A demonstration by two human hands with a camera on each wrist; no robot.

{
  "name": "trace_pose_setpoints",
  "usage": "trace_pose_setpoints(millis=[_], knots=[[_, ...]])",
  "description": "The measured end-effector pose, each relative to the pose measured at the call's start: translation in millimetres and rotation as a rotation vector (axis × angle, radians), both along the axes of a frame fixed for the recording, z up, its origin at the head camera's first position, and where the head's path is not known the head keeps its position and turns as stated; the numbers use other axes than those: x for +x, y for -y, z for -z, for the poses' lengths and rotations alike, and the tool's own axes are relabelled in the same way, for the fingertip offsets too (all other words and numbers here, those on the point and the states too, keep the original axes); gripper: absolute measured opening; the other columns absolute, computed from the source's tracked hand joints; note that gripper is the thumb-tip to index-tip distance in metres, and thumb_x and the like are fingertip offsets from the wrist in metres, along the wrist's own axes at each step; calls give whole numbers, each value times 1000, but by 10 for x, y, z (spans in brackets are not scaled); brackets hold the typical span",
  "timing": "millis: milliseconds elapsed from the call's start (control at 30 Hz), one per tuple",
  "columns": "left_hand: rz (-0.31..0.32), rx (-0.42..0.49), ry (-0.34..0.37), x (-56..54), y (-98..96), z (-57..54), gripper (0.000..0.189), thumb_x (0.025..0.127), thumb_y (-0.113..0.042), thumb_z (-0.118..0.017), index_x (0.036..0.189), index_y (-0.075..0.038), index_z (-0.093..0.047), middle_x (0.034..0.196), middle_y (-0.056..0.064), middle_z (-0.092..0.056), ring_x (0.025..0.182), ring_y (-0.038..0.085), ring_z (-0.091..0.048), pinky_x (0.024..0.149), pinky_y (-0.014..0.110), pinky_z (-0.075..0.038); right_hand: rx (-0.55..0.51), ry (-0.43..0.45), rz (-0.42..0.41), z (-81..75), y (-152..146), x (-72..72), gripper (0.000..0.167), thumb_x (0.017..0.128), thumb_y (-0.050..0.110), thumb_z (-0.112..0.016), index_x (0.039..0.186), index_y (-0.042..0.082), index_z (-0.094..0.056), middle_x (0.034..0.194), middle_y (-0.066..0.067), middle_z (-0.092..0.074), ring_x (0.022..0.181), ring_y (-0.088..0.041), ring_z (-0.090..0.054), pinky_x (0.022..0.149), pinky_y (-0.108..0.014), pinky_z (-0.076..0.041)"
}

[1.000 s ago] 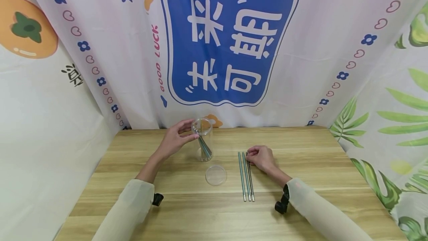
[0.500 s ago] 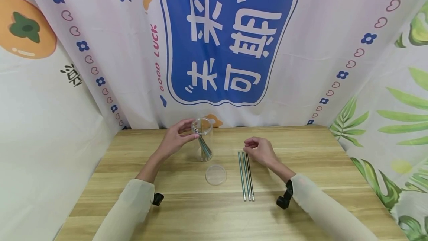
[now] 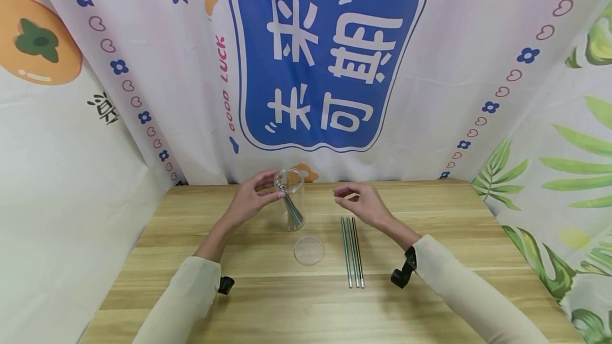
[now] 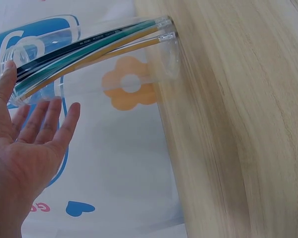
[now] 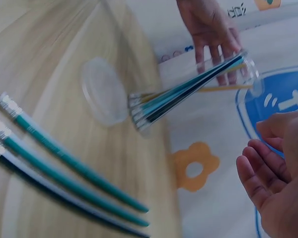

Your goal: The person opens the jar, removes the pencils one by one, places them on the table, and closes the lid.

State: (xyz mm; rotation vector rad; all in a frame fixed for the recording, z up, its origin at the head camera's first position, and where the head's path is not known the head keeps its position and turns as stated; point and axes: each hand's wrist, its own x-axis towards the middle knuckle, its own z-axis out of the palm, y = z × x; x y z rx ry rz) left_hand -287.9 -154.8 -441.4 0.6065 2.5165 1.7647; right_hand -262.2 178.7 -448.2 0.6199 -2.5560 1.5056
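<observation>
A clear cylindrical jar stands upright near the table's back edge, left of centre. My left hand grips it near the rim, thumb on the near side and fingers behind. Inside lean several pencils, dark, green and yellow, their metal-banded ends at the bottom. My right hand hovers to the right of the jar, fingers loosely bent and nothing between them. Below it on the table lie 3 pencils side by side, two green and one dark, banded ends toward me.
A round clear lid lies flat between the jar and the pencil row. Behind the wooden table hangs a printed cloth, close to the jar. More patterned cloth covers both sides.
My right hand has lifted off the top ends of the pencil row and moved up and left toward the jar. The left hand and jar stay in place.
</observation>
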Motion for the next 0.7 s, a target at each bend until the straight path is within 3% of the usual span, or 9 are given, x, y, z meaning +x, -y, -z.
trace_pose_setpoints(millis=[467,700], knots=[[-8,5,2,4,-7,6,68,92,-21,-86,152,-7,-56,144,17,-64,134,35,-62,102,31,-59,-48,-88,-137,-433,312,-73,18,97,3,-76,115,1,-78,111,-13,-79,98,-25,-76,85,-31,-65],[-11,-2,-13,12,-15,1,68,91,-23,-86,150,-8,-57,143,17,-65,133,34,-63,105,38,-58,-69,-85,-154,-581,491,-94,20,98,2,-75,116,-4,-76,109,-18,-77,97,-26,-74,84,-29,-65]])
